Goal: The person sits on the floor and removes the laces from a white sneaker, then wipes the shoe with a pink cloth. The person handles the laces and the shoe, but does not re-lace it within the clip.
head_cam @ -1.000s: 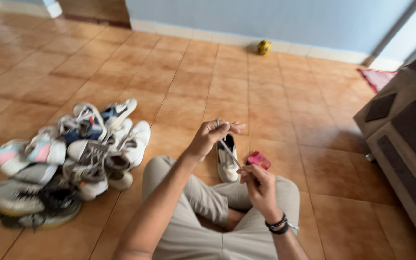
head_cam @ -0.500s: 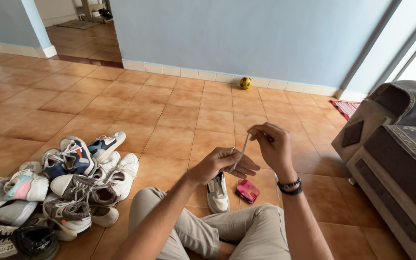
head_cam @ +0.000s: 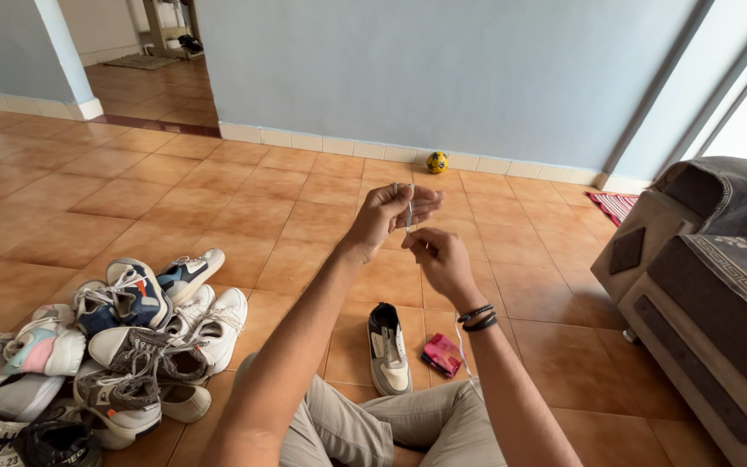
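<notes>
Underfoot, an orange tiled floor [head_cam: 218,199] is seen, bounded by a blue-grey wall [head_cam: 443,69] with a white skirting. A small yellow ball [head_cam: 437,162] is parked at 12 o'clock against the wall, a grey sofa [head_cam: 719,285] at 3 o'clock, a doorway to another room at 11 o'clock. A pile of sneakers [head_cam: 123,337] is heaped at 8 o'clock; a single grey-and-white shoe [head_cam: 388,348] and a red pouch [head_cam: 443,355] are set on the tiles at 6 o'clock, just ahead of the crossed legs.

Versus half a second ago: both hands have been raised higher and nearer the centre of view, and the view has tilted up so more wall is seen. The shoe and pouch have stayed put.

Left hand [head_cam: 391,212]: fingers curled, partly closed, a thin white shoelace [head_cam: 410,207] pinched at the fingertips. Right hand [head_cam: 434,255]: just below at 5 o'clock, fingers loosely curled, thumb and forefinger closed on the same lace; the lace's tail is seen hanging past the banded wrist.
</notes>
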